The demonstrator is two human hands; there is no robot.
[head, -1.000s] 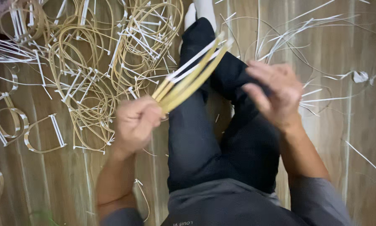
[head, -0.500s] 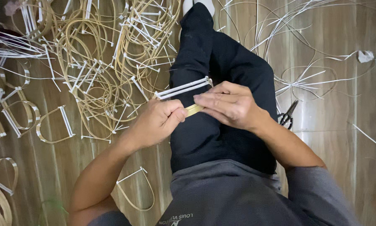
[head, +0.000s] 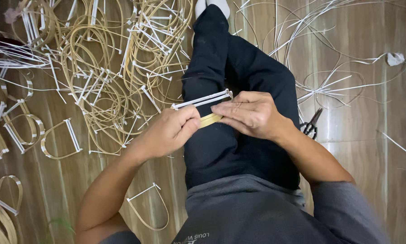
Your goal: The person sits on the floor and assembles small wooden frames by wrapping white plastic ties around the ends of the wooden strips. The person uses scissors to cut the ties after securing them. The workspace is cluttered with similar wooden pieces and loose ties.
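Note:
Over my black-trousered legs (head: 239, 81), my left hand (head: 171, 130) and my right hand (head: 252, 113) both pinch a yellowish bamboo strip bundle (head: 210, 119) between them. Two white flat sticks (head: 203, 99) lie across the top of the bundle, held at their ends by both hands' fingers. Most of the strip is hidden under my fingers.
A big heap of bent bamboo loops with white crossbars (head: 112, 68) covers the wooden floor on the left. Single finished loops (head: 58, 138) (head: 148, 205) lie nearer. Loose white strips (head: 334, 86) and black scissors (head: 310, 125) lie on the right.
A second ago my hands were apart, the left holding a fan of long strips. They have come together, and the strips are now bent and clamped with the white sticks.

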